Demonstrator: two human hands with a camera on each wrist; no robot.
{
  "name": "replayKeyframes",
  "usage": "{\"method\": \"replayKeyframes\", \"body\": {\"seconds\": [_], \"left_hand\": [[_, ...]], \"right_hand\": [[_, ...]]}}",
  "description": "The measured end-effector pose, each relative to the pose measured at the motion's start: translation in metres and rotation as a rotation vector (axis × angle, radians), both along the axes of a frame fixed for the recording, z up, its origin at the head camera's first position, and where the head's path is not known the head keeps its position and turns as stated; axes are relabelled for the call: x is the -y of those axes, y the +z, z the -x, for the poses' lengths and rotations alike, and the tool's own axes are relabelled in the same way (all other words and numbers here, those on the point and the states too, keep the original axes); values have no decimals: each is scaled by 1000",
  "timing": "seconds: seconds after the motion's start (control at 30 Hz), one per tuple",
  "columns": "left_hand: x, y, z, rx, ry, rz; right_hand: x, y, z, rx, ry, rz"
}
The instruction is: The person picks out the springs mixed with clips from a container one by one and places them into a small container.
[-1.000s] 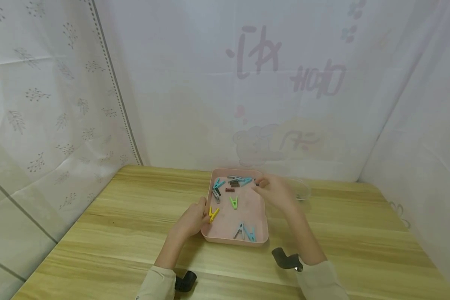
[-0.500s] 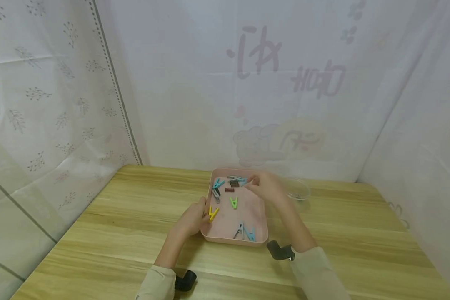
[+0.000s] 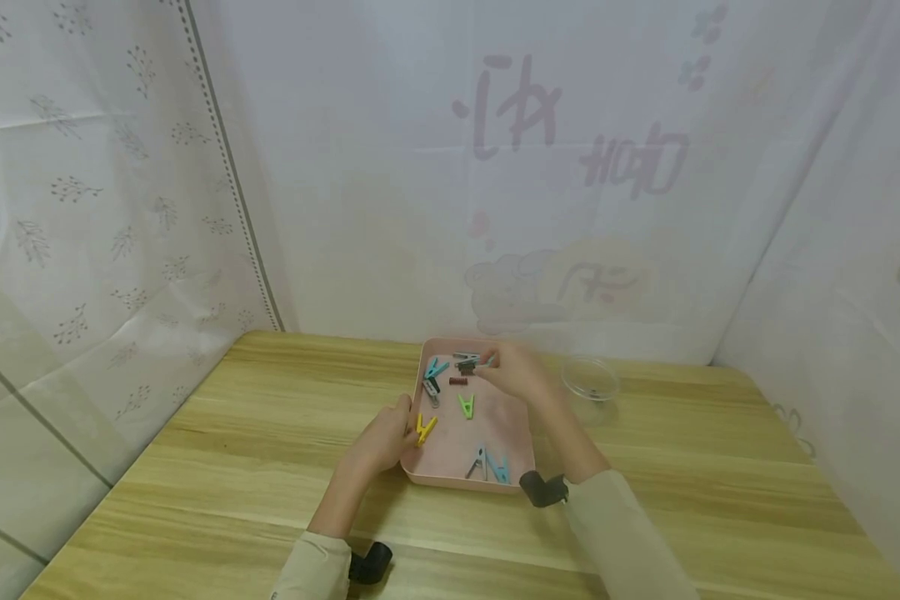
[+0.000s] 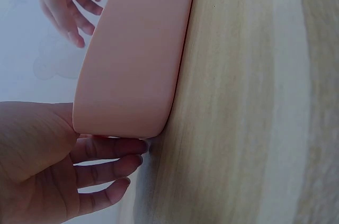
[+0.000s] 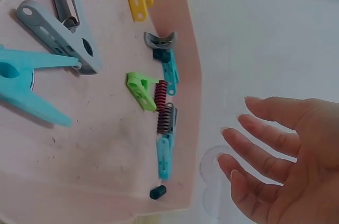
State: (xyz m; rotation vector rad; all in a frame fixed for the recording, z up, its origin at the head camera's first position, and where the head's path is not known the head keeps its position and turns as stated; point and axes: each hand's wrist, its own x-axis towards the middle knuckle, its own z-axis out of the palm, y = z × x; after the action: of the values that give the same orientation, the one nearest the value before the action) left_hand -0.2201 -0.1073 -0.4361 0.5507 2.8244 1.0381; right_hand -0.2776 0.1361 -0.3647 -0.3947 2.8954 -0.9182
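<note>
My left hand (image 3: pixel 382 435) holds the left side of a pink tray (image 3: pixel 450 454). In the left wrist view its thumb goes behind the rim and its other fingers (image 4: pixel 108 171) lie below the corner. Over the tray's far right part hovers my right hand (image 3: pixel 517 373), overlapping blue and grey clips there. The right wrist view shows that hand's fingers (image 5: pixel 265 158) spread and loosely bent, holding nothing. Inside the tray are a yellow clothespin (image 3: pixel 424 429), a green clothespin (image 3: pixel 467 406), a teal clothespin (image 3: pixel 435 367), a reddish coil spring (image 3: pixel 458 381) and a darker spring (image 5: pixel 164 121).
A grey clothespin (image 3: pixel 480 462) and a light blue clothespin (image 3: pixel 500 471) lie at the tray's near end. A round clear dish (image 3: pixel 591 377) stands right of the tray on the wooden table (image 3: pixel 690 467). Patterned white cloth (image 3: pixel 390 208) hangs behind.
My right hand has moved left, from the tray's right rim to over the clips at its far end. The left hand and the tray have stayed in place.
</note>
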Motion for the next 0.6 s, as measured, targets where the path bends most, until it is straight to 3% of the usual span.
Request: {"method": "replayKeyframes", "body": {"seconds": [0.6], "left_hand": [[0,-2,1,-4,0,-13]], "right_hand": [[16,-19,23,-21,-34,-37]]}}
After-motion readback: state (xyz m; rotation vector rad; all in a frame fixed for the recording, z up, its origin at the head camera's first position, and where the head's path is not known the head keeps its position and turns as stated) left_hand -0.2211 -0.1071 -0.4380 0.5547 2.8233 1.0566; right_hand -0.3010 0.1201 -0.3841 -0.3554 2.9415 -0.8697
